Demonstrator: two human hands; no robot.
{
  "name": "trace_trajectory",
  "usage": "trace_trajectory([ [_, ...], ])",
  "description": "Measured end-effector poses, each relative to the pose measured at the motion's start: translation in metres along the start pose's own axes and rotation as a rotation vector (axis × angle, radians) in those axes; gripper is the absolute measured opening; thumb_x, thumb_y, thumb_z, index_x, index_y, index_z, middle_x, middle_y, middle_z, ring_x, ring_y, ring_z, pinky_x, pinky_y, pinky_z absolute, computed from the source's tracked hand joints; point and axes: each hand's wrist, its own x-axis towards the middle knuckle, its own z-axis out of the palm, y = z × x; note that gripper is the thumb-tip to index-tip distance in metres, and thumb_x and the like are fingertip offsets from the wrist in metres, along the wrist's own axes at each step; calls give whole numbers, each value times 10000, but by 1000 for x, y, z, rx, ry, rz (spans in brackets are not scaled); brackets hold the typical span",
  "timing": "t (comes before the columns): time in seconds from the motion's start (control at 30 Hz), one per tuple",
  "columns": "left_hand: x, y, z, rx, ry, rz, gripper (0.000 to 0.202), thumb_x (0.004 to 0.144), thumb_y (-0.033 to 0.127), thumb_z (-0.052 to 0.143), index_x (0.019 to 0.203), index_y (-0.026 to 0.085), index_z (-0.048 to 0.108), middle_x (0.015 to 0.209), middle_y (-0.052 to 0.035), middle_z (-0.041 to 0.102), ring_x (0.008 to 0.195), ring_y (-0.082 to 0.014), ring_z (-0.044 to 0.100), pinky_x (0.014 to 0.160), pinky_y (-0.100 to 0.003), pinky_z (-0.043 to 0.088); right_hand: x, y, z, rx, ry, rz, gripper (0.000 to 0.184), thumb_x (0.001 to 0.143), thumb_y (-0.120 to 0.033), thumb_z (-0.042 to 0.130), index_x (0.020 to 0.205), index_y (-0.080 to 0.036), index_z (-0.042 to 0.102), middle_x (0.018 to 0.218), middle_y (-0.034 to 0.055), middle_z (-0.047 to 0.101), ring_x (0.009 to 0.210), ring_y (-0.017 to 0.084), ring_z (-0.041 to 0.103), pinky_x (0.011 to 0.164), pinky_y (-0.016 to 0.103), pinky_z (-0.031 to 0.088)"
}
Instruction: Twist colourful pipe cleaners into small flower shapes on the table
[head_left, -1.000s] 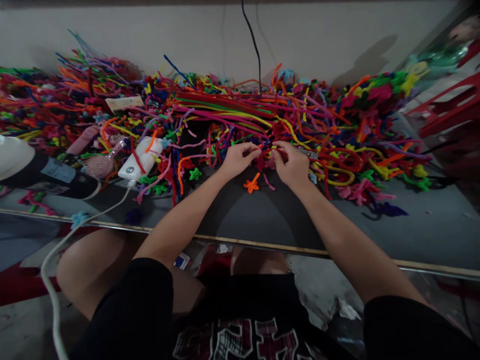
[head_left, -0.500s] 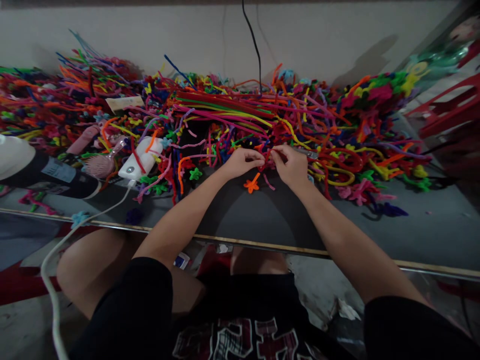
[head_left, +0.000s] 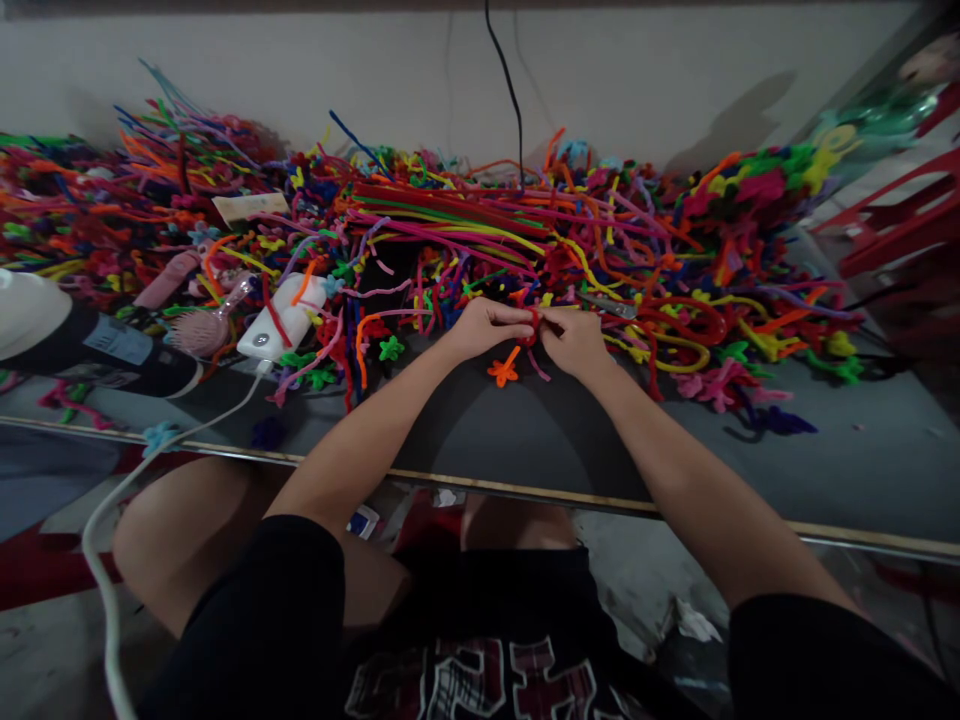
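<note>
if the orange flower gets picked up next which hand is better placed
Probably the left hand: the orange flower lies closer to it than to the right hand. Both pinch a red fuzzy piece, so the left would likely have to let go first.

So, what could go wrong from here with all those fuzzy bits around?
The red piece between the left hand and right hand might slip and vanish into the colorful pile. The orange flower lies close by, so a hand could brush it. The white cord hangs over the table edge; a snag might drag the white device.
</note>
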Motion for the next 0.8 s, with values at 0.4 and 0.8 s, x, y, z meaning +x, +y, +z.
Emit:
trace_trajectory([
  [0.4, 3, -6, -1, 146, 175, 99, 207, 746, 197, 736, 950, 216, 764, 951, -26, 760, 908, -186, 725, 875, -323, 586, -1, -13, -6, 30, -49, -27, 328, 930, -363, 433, 754, -175, 638, 675, 43, 643, 598, 155, 545, 599, 283, 364],
  [0.8, 5, -13, -2, 342, 81, 263, 295, 868, 120, 569, 1068, 266, 728, 975, -3, 757, 917, -134, 707, 845, -260, 554, 0, -7, -1, 103, 36, 37, 292, 887, -372, 523, 743, -178, 686, 620, 14, 646, 564, 143, 552, 569, 271, 371],
])
